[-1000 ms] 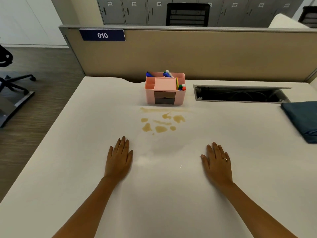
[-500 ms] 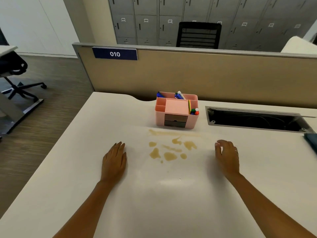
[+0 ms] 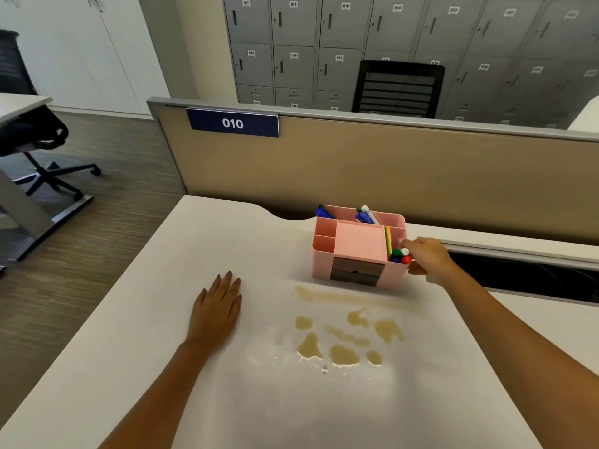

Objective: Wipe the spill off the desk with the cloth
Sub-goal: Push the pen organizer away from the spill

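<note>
The spill (image 3: 343, 332), scattered tan puddles, lies mid-desk (image 3: 162, 367), just in front of the pink organizer (image 3: 358, 247) standing near the far edge. No cloth is in view. The right hand (image 3: 428, 259) closes its fingers on the organizer's right end; the left hand (image 3: 217, 311) rests flat, fingers together. This looks like clearing room first; next, shift the organizer aside and fetch the cloth.

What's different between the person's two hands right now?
The left hand lies flat, palm down on the white desk, fingers straight; the right hand is raised and curled at the right end of the pink desk organizer. The left hand sits left of the brown spill, touching only the desk; the right hand reaches beyond the spill. Both are bare, and neither holds a cloth.
</note>
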`<state>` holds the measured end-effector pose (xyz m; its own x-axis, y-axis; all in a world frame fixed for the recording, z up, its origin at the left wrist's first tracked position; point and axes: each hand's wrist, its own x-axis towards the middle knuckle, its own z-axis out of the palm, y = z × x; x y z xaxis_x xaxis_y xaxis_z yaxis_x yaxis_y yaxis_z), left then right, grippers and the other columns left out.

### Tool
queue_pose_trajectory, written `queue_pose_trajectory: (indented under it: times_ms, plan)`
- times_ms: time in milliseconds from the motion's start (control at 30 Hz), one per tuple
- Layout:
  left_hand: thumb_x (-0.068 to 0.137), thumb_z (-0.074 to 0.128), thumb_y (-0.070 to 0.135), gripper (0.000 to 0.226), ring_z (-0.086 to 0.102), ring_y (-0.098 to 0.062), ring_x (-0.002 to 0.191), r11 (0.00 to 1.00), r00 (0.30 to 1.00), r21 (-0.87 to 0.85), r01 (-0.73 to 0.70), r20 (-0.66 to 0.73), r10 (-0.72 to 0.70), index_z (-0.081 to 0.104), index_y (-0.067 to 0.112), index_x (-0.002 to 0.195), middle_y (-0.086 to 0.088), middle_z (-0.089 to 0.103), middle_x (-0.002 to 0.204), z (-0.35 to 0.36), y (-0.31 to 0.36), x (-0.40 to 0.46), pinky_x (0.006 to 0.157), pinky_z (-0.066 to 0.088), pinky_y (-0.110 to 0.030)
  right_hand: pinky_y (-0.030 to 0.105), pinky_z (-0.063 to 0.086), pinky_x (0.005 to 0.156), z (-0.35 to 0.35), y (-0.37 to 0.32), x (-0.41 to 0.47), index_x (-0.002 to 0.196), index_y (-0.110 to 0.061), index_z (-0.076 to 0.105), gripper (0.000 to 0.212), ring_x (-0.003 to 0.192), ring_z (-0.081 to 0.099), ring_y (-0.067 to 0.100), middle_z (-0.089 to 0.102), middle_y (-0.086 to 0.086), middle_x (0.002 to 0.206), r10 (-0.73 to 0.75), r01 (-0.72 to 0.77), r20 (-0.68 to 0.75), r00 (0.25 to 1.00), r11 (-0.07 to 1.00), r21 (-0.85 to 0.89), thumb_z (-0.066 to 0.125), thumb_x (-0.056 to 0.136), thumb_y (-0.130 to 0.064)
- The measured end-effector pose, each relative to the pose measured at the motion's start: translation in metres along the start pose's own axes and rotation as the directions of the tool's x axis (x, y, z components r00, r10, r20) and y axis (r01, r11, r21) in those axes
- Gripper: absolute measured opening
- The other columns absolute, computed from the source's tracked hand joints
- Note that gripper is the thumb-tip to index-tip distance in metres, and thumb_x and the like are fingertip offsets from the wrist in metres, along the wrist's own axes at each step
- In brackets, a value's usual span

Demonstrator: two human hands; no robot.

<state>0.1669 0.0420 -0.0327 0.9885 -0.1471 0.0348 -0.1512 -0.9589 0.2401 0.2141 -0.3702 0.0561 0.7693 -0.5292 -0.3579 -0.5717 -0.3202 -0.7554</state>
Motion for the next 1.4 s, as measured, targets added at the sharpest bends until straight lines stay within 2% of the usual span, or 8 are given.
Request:
queue_pose_trajectory:
  times_ms: [367, 533, 667, 800, 933, 1067, 1233, 1400]
  plan:
    - [0.099, 0.022, 0.038, 0.051, 0.011, -0.018, 0.147, 1.000, 1.000, 0.025, -0.003, -0.004, 0.003, 0.021, 0.025, 0.148, 0.002, 0.017, 0.158, 0.012, -0.008, -0.001, 0.117, 0.015, -0.038, 0.047, 0.058, 0.074, 0.019, -0.022, 0.003, 0.080, 0.005, 0.066, 0.028, 0.067, 0.065, 0.033, 0.064, 0.019, 0.078, -0.204, 0.194, -0.030, 0.979, 0.961, -0.199, 0.051, 0.093, -0.016]
    - [0.099, 0.020, 0.038, 0.051, 0.008, -0.017, 0.147, 1.000, 1.000, 0.015, -0.009, -0.010, 0.009, 0.019, 0.026, 0.148, 0.003, 0.014, 0.159, 0.013, -0.009, 0.000, 0.118, 0.010, -0.038, 0.031, 0.051, 0.051, 0.069, -0.077, -0.012, 0.071, -0.001, 0.063, 0.024, 0.057, 0.064, 0.029, 0.065, 0.017, 0.076, -0.282, 0.286, 0.045, 0.958, 0.942, -0.175, 0.052, 0.090, -0.011]
    - [0.099, 0.016, 0.040, 0.053, 0.002, -0.018, 0.147, 1.000, 1.000, 0.006, -0.027, -0.012, 0.027, 0.013, 0.025, 0.149, 0.003, 0.008, 0.160, 0.015, -0.008, 0.001, 0.118, 0.004, -0.039, 0.034, 0.056, 0.054, 0.133, -0.119, -0.024, 0.083, 0.008, 0.067, 0.024, 0.060, 0.065, 0.033, 0.067, 0.021, 0.082, -0.326, 0.336, 0.113, 0.939, 0.937, -0.090, 0.052, 0.090, -0.010]
    - [0.099, 0.014, 0.041, 0.053, 0.001, -0.020, 0.147, 0.999, 0.999, 0.000, -0.032, -0.030, 0.032, 0.013, 0.024, 0.149, 0.002, 0.008, 0.159, 0.015, -0.010, 0.001, 0.117, 0.000, -0.041, 0.038, 0.059, 0.066, 0.200, -0.153, -0.040, 0.097, 0.006, 0.066, 0.026, 0.073, 0.069, 0.035, 0.069, 0.021, 0.092, -0.357, 0.373, 0.157, 0.921, 0.924, -0.084, 0.050, 0.093, -0.014]
    - [0.099, 0.017, 0.040, 0.052, 0.009, -0.021, 0.146, 1.000, 0.998, 0.000, -0.029, -0.048, 0.029, 0.020, 0.023, 0.148, 0.001, 0.016, 0.158, 0.013, -0.010, 0.001, 0.116, 0.006, -0.044, 0.028, 0.053, 0.053, 0.248, -0.165, -0.050, 0.106, 0.002, 0.064, 0.027, 0.076, 0.070, 0.033, 0.069, 0.019, 0.100, -0.375, 0.396, 0.176, 0.910, 0.912, -0.107, 0.050, 0.094, -0.018]
    - [0.099, 0.013, 0.042, 0.053, 0.000, -0.019, 0.147, 0.999, 0.999, -0.025, -0.027, -0.023, 0.026, 0.013, 0.025, 0.149, 0.002, 0.008, 0.159, 0.014, -0.012, 0.002, 0.115, -0.004, -0.044, 0.025, 0.050, 0.050, 0.274, -0.166, -0.056, 0.109, 0.000, 0.063, 0.029, 0.077, 0.070, 0.030, 0.069, 0.017, 0.103, -0.372, 0.393, 0.171, 0.912, 0.913, -0.110, 0.050, 0.095, -0.021]
    - [0.098, 0.008, 0.044, 0.055, -0.005, -0.019, 0.147, 0.999, 1.000, -0.040, -0.027, -0.001, 0.027, 0.008, 0.025, 0.149, 0.003, 0.003, 0.160, 0.015, -0.014, 0.002, 0.115, -0.007, -0.044, 0.031, 0.056, 0.061, 0.277, -0.168, -0.054, 0.096, -0.001, 0.066, 0.033, 0.074, 0.070, 0.027, 0.071, 0.016, 0.095, -0.331, 0.348, 0.156, 0.931, 0.932, -0.103, 0.053, 0.093, -0.032]
    - [0.098, 0.012, 0.042, 0.054, -0.002, -0.020, 0.147, 0.999, 1.000, -0.043, -0.030, -0.007, 0.030, 0.011, 0.024, 0.149, 0.002, 0.005, 0.159, 0.015, -0.015, 0.002, 0.115, -0.003, -0.043, 0.038, 0.057, 0.073, 0.246, -0.162, -0.052, 0.081, -0.002, 0.067, 0.059, 0.070, 0.068, 0.023, 0.070, 0.010, 0.074, -0.341, 0.347, 0.067, 0.938, 0.931, -0.113, 0.045, 0.089, -0.056]
